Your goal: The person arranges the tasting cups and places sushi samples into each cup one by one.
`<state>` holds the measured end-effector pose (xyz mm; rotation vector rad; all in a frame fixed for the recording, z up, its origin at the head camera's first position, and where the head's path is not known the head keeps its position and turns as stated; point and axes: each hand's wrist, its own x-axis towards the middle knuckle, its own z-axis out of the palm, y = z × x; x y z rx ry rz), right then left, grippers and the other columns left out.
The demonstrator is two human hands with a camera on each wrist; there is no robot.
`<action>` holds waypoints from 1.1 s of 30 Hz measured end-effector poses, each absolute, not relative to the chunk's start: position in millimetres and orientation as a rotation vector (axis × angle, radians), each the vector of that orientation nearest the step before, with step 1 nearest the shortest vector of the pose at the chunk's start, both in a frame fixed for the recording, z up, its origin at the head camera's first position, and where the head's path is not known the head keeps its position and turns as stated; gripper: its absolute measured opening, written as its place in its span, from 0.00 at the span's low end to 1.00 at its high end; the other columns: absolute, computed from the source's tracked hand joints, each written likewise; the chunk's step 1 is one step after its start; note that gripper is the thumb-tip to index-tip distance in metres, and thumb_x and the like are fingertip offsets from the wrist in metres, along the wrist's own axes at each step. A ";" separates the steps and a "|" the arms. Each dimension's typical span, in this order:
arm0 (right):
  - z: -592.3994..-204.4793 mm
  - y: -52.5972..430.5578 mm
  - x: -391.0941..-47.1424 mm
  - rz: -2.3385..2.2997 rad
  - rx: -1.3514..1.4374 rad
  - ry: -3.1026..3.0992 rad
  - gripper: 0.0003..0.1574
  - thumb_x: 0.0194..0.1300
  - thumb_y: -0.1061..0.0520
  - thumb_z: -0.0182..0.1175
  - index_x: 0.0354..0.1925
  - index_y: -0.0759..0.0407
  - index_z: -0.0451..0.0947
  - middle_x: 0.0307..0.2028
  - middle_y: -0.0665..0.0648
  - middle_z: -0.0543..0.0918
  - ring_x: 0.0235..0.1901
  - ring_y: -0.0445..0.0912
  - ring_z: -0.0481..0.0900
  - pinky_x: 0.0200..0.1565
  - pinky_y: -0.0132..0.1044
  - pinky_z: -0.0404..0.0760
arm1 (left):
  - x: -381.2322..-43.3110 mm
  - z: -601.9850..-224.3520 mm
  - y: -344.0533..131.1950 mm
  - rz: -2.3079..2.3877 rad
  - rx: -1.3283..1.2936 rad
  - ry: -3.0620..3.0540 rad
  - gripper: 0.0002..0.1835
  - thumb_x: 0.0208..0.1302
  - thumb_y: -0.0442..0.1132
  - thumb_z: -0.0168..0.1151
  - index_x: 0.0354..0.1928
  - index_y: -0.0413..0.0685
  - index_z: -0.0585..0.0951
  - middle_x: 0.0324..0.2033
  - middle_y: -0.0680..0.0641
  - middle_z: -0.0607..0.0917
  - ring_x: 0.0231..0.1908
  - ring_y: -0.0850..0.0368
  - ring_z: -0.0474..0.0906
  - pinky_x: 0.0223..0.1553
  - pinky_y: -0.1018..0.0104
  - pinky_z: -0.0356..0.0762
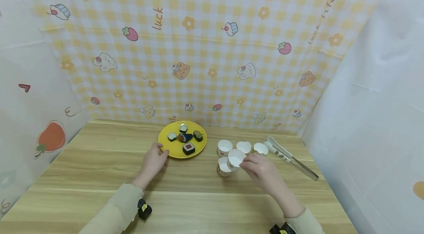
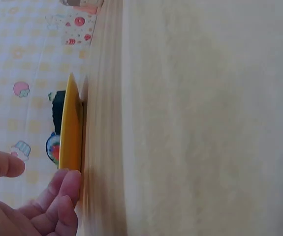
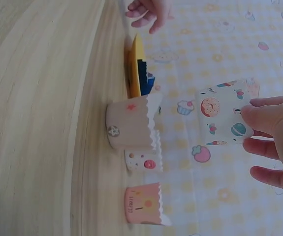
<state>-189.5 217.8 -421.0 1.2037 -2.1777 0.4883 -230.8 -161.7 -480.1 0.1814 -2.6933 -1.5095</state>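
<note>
My left hand point(image 1: 154, 159) is at the left rim of a yellow plate point(image 1: 173, 153). Its fingertips are at the rim, while the thumb point(image 2: 13, 166) stands apart from it in the left wrist view. On the plate lie several toy sushi pieces, among them a square roll point(image 1: 188, 148) and a dark cone-shaped hand roll point(image 1: 185, 137). My right hand point(image 1: 261, 170) pinches a white paper baking cup point(image 3: 225, 112) printed with doughnuts, lifted above the table. Beside and below it stand other paper cups, including a brown one point(image 3: 129, 123) and a pink one point(image 3: 142, 202).
A long tongs-like utensil point(image 1: 294, 162) with a white printed part lies to the right of the cups. A yellow checked cloth point(image 1: 205, 57) hangs behind the wooden table point(image 1: 192, 204), with white cloth point(image 1: 381, 109) at the right side.
</note>
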 end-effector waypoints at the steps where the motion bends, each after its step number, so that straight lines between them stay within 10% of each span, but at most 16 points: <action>1: -421.2 219.5 -190.0 0.489 1.199 -2.179 0.09 0.50 0.66 0.69 0.34 0.59 0.85 0.35 0.51 0.84 0.37 0.46 0.80 0.41 0.37 0.81 | -231.5 -480.2 -163.5 -1.526 0.203 -2.686 0.27 0.70 0.39 0.51 0.63 0.28 0.60 0.24 0.43 0.80 0.17 0.51 0.78 0.18 0.63 0.77; 33: -455.9 253.8 -204.6 0.459 0.993 -2.294 0.09 0.50 0.67 0.72 0.31 0.58 0.85 0.34 0.50 0.83 0.37 0.46 0.80 0.40 0.40 0.81 | -253.4 -490.5 -176.4 -2.196 0.368 -2.457 0.31 0.71 0.34 0.44 0.69 0.27 0.46 0.25 0.39 0.83 0.18 0.53 0.81 0.19 0.64 0.82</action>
